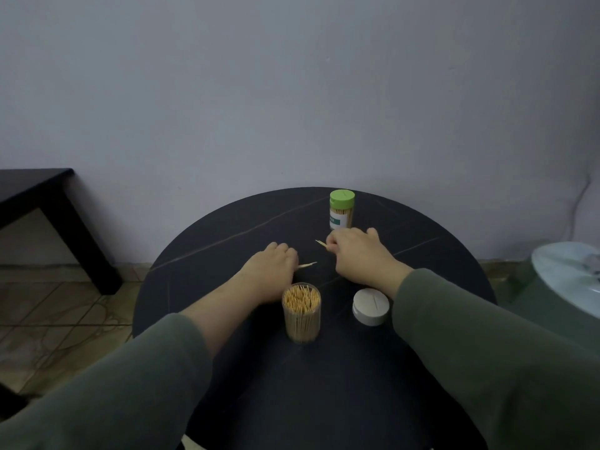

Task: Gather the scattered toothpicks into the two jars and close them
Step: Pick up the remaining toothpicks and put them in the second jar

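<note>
- A dark side table (35, 186) stands at the far left against the wall, apart from the round black table (227, 228) where the work happens.
- The left hand (269, 267) rests on the round table with fingers curled, pinching a few toothpicks (306, 265) whose tips stick out to the right.
- Just near of that hand stands the open jar (301, 315), clear, upright and packed almost full with toothpicks standing on end.
- The right hand (355, 251) is curled too, gripping a second small bunch (320, 243) that pokes out to the left.
- Just beyond the right hand, at the far side, the green-lidded jar (341, 211) stands upright and already closed.
- The white lid (370, 306) lies near the right wrist, to the right of the open jar and apart from it.
- Toothpicks are likely very light, thin and easily snapped, and they roll; pinching them mid-length as a bundle and dropping them in point down should suit.
- The open jar looks light and tall, so steadying its wall while capping seems wise.
- A pale round object (571, 274) sits at the right edge; I cannot tell what it is.
</note>
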Demonstrator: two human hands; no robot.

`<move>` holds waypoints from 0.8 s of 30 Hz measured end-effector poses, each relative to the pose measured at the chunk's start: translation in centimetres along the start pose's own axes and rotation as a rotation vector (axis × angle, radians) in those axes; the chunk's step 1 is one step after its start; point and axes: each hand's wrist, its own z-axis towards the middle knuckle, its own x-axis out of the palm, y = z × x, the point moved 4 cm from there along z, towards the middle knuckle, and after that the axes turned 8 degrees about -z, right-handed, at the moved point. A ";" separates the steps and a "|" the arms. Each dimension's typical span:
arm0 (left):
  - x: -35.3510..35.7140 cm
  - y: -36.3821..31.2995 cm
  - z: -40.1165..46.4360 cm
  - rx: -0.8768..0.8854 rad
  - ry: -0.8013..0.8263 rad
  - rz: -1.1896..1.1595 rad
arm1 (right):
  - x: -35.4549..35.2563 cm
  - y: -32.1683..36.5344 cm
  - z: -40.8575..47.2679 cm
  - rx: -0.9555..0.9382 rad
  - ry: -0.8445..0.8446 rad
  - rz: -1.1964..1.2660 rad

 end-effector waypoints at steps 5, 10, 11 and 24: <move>-1.3 0.3 -1.6 -0.091 -0.202 -0.512 | -1.4 1.7 -2.4 -0.038 -0.071 0.433; -2.6 -1.2 -4.3 -0.024 -0.316 -0.887 | -1.1 4.1 -5.2 -0.177 -0.141 0.738; -2.7 -1.5 -4.7 -0.007 -0.325 -0.945 | -1.1 4.4 -5.7 -0.191 -0.146 0.775; -0.2 -2.3 -7.4 0.012 -0.248 -1.221 | 1.0 4.7 -6.7 -0.276 -0.192 0.625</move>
